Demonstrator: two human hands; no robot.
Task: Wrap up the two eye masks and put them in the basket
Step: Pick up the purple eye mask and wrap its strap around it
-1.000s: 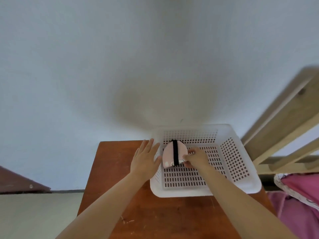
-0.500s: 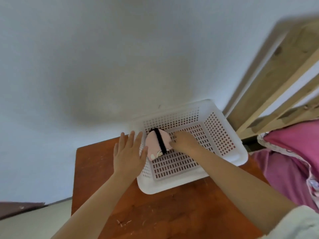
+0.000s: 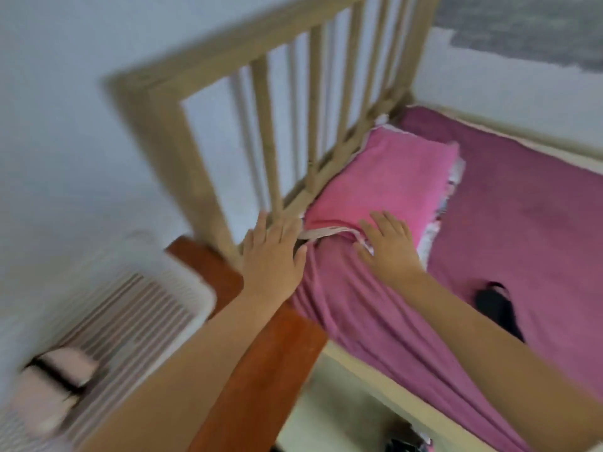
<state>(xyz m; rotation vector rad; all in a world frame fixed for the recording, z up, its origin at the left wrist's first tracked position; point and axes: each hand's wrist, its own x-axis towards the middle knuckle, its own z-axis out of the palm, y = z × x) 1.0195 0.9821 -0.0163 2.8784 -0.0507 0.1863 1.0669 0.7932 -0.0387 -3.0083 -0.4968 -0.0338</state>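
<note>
A rolled pink eye mask (image 3: 57, 375) with a black strap around it lies in the white slotted basket (image 3: 195, 288) at the lower left, blurred. My left hand (image 3: 274, 256) hovers open and holds nothing, over the bed's edge beside the headboard. My right hand (image 3: 388, 249) is open too, palm down at the near end of the pink pillow (image 3: 394, 177). A small black object (image 3: 496, 303) lies on the purple sheet to the right, partly behind my right forearm; I cannot tell what it is.
The basket stands on a brown wooden table (image 3: 261, 353) next to the bed. A slatted wooden headboard (image 3: 261, 132) rises behind my hands. The purple sheet (image 3: 528, 223) covers the mattress. Something dark (image 3: 404, 445) lies on the floor below.
My right hand let go of the pink eye mask, which stays in the basket. Both hands and the view swung right, from the basket over to the bed.
</note>
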